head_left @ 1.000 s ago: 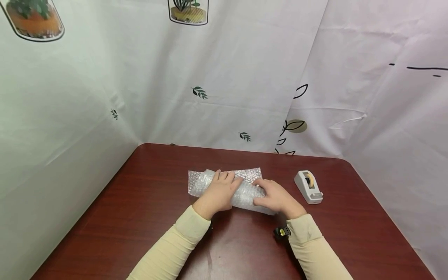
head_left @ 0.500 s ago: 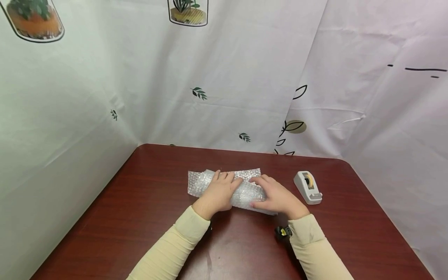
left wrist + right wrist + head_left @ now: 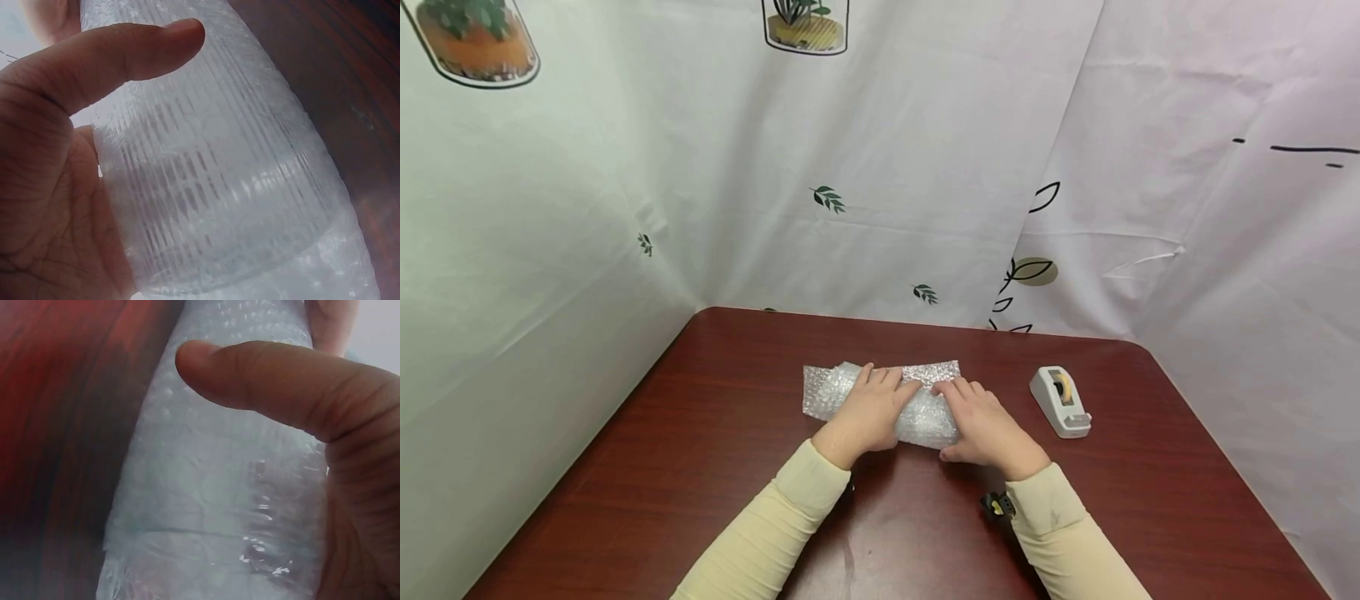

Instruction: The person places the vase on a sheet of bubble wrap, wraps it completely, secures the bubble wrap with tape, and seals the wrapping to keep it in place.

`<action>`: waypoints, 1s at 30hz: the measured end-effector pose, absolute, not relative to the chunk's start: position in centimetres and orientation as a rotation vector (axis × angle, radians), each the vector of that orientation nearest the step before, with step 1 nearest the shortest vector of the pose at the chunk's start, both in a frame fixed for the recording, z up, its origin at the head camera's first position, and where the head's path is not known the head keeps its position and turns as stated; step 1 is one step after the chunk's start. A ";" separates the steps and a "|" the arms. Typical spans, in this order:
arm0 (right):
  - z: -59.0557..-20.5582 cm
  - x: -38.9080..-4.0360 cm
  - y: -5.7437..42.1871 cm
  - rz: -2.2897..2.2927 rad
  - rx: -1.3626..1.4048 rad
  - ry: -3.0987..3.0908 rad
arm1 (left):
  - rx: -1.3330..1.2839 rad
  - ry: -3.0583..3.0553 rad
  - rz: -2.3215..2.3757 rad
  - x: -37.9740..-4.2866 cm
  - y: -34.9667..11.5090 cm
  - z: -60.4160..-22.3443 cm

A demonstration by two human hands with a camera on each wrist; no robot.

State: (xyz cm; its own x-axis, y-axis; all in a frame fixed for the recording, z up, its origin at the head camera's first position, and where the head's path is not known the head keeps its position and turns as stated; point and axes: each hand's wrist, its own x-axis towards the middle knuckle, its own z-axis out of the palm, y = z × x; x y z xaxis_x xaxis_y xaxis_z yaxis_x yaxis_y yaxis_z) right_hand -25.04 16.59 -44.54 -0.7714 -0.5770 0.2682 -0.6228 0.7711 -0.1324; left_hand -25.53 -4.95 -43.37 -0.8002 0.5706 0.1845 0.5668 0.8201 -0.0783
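Observation:
A roll of clear bubble wrap (image 3: 925, 421) lies crosswise on the dark red table, with a flat flap (image 3: 932, 375) of the sheet showing behind it. My left hand (image 3: 867, 412) grips its middle from above, thumb toward the right. Over the right end, my right hand (image 3: 988, 429) curls with the fingertips on the far side and thumb on the near side. In the left wrist view a clear ribbed cylinder (image 3: 206, 187) with a rounded end shows through the wrap. The right wrist view has the thumb (image 3: 250, 372) lying across the bubbled surface (image 3: 194, 462).
A white tape dispenser (image 3: 1062, 402) with a yellowish roll stands to the right of my right hand. Pale cloth (image 3: 887, 167) printed with plants hangs behind and on both sides of the table (image 3: 700, 467).
My right hand has slid a little inward along the bubble wrap roll, its thumb lower and closer to my left hand. The left hand and the tape dispenser stay put.

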 end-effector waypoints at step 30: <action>-44.3 -25.8 17.5 0.543 0.944 -2.843 | -0.862 -2.794 0.115 -25.1 -4.8 -43.3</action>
State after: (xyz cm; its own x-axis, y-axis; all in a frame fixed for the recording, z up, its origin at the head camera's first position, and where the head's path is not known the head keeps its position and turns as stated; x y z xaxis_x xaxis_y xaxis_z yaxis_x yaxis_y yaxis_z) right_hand -25.80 17.48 -44.34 -0.8036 -0.5602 0.2009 -0.5948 0.7448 -0.3024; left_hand -25.08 -4.80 -43.25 -0.8052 0.5647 0.1811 0.5478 0.8252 -0.1373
